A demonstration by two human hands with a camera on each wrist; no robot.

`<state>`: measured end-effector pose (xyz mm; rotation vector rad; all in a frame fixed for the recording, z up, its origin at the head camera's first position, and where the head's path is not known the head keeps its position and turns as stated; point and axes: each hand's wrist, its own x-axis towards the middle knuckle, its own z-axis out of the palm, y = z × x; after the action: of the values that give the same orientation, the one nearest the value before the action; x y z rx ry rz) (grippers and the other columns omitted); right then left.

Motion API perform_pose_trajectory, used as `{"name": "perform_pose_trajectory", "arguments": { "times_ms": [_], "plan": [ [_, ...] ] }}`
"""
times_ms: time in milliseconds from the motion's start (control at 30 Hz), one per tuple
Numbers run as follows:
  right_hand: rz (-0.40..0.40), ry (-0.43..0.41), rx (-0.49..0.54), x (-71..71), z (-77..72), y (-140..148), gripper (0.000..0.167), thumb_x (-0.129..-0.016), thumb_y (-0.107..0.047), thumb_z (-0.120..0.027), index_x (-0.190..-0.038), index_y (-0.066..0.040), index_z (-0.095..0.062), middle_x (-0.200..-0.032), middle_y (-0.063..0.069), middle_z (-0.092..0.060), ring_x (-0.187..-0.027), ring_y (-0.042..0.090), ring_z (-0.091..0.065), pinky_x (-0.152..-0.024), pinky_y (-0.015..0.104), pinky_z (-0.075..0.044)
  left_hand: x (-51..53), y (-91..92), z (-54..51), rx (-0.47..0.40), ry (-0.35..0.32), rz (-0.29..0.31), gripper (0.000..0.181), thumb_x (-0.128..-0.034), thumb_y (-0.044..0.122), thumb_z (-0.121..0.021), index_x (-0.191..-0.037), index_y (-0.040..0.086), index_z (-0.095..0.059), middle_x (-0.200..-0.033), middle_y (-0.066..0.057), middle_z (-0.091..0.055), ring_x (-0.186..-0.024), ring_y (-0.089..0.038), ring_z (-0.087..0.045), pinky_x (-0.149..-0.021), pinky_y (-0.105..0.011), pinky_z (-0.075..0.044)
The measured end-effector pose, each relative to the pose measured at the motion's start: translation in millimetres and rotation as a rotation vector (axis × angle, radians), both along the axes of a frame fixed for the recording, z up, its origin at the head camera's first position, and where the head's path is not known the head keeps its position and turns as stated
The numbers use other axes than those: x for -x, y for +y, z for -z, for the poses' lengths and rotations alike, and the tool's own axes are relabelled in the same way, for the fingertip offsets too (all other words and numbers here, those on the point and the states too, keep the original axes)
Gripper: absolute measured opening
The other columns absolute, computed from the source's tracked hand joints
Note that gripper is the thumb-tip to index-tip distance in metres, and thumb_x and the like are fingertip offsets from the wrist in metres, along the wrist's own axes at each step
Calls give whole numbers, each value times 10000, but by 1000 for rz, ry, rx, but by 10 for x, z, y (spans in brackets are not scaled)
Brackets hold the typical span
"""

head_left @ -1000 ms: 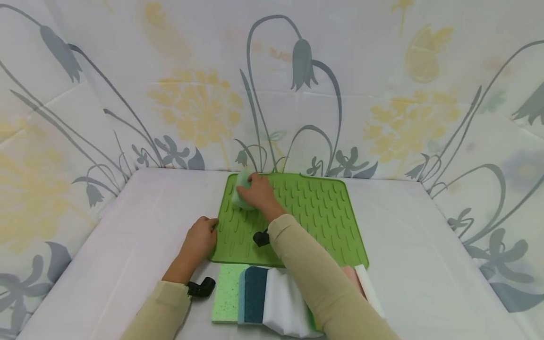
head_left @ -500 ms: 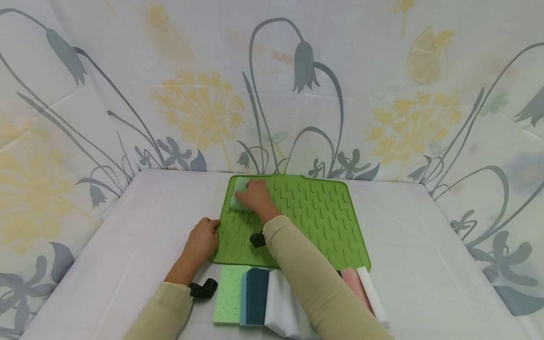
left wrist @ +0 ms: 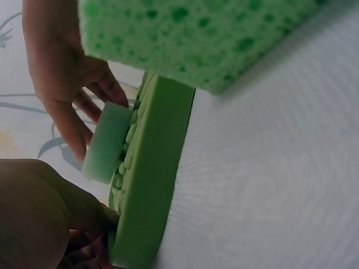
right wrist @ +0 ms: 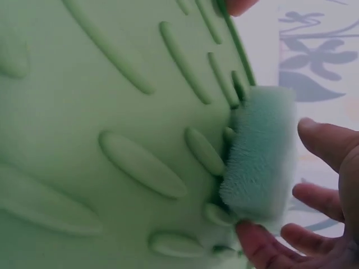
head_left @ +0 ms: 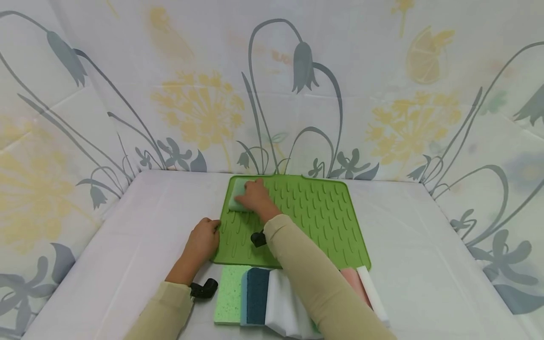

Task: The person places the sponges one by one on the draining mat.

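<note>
A pale green sponge (head_left: 238, 189) lies flat on the far left corner of a green ridged mat (head_left: 316, 219). My right hand (head_left: 257, 198) is over its right side; in the right wrist view that hand (right wrist: 322, 196) has spread fingers around the sponge (right wrist: 261, 154), one fingertip at its lower edge and the thumb a little apart from it. At the mat's left edge is my left hand (head_left: 205, 238). The left wrist view has this hand (left wrist: 45, 216) pinching the mat's edge (left wrist: 148, 179), thumb on the ridged face and the other fingers curled, partly hidden.
Along the mat's near edge lie a speckled light green sponge (head_left: 231, 295), a dark blue one (head_left: 257, 297), white pieces (head_left: 278, 304), a pink piece (head_left: 354, 283) and a white strip (head_left: 373, 295). My right sleeve covers part of this row. A patterned cloth (head_left: 272, 94) hangs behind.
The pale green sponge has gone from tilted in my right hand to flat on the mat, slightly to the left. My right fingers have loosened around it. The left hand stays at the mat's edge.
</note>
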<state>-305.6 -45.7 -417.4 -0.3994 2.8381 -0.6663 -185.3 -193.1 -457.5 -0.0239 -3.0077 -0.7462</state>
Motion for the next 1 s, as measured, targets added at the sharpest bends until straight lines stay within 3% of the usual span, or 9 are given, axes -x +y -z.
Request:
{"name": "perform_pose_trajectory", "arguments": {
  "times_ms": [267, 633, 1000],
  "plan": [
    [-88, 24, -15, -45, -247, 118, 615, -960, -443, -560, -1476, -151, -399, -1515, 145, -387, -1406, 311, -357, -1092, 448, -401, 8, 5, -14, 1, 4, 2, 329, -956, 30, -515, -1251, -91, -597, -1118, -244, -607, -1001, -358, -616, -811, -455, -533],
    [-210, 46, -58, -209, -595, 375, 563, -967, -448, -541, -1446, -171, -438, -1476, 130, -429, -1352, 293, -427, -1064, 452, -422, -4, 12, -16, 8, -9, 2, 341, -955, 29, -505, -1262, -98, -584, -1138, -250, -603, -1019, -364, -613, -826, -459, -531],
    [-290, 91, -68, -413, -767, 731, 490, -965, -415, -560, -1374, -145, -535, -1420, 114, -506, -1315, 291, -472, -1062, 462, -421, 3, -8, -9, -5, -25, 0, 347, -955, 28, -491, -1265, -101, -580, -1160, -269, -598, -1053, -389, -601, -853, -479, -523]
  ]
}}
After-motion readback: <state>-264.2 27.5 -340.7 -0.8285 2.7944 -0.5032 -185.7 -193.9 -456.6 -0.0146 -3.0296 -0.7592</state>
